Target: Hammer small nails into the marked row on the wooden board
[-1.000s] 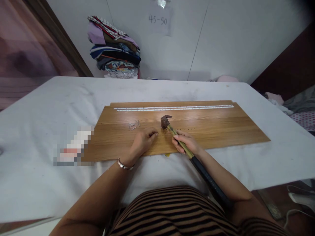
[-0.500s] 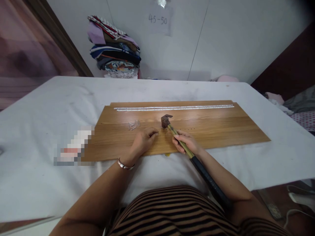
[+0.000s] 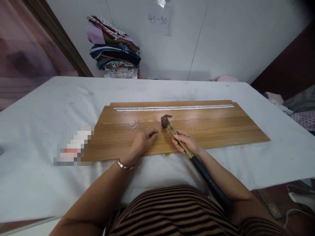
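Observation:
My right hand (image 3: 185,141) is wrapped round the wooden handle of a claw hammer (image 3: 182,144), whose rusty head points away from me over the wooden board (image 3: 209,123). The black-gripped end of the handle runs back along my right forearm. To the left of the hammer head, my left hand (image 3: 144,141) rests on the board with fingers bent and pressed together; whatever they may hold is hidden. Several loose nails (image 3: 134,124) lie on the board beyond that hand. A row of small dark marks (image 3: 191,128) runs to the right of the hammer head.
Two white measuring strips (image 3: 174,108) lie along the board's far edge. The board sits on a white-covered table (image 3: 44,131), with a blurred-out item (image 3: 73,147) at its left. Folded clothes (image 3: 115,49) are stacked behind the table against the wall.

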Available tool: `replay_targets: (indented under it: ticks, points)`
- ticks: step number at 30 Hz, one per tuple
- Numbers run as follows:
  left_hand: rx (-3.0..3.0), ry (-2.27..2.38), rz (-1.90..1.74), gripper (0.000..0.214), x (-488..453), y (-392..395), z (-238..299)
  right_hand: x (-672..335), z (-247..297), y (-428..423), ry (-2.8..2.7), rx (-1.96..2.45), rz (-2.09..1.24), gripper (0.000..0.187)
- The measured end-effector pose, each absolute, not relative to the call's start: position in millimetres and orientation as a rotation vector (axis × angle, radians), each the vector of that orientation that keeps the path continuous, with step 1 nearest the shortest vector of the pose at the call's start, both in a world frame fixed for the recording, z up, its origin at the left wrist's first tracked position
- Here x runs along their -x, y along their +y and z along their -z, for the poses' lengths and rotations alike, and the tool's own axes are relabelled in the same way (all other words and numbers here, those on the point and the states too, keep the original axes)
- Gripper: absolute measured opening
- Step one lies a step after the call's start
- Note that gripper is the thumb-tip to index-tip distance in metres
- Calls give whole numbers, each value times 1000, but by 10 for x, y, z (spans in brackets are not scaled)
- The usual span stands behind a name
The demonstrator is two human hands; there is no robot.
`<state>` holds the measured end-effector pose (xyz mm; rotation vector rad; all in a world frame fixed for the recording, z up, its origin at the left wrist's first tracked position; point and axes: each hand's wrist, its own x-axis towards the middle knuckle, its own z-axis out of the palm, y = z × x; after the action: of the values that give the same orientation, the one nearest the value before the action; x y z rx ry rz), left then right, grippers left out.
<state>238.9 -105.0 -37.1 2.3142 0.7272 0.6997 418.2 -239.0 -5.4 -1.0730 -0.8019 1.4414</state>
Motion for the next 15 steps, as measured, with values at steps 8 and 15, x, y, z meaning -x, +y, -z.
replay_targets:
  ticks: [8, 15]
  points:
    - [-2309, 713, -696, 14, -2391, -1046, 369, -4170, 35, -2393, -832, 1084, -1440, 24]
    - [-2308, 704, -704, 14, -2390, -1048, 371, -4179, 63, -2385, -816, 1075, -1442, 22]
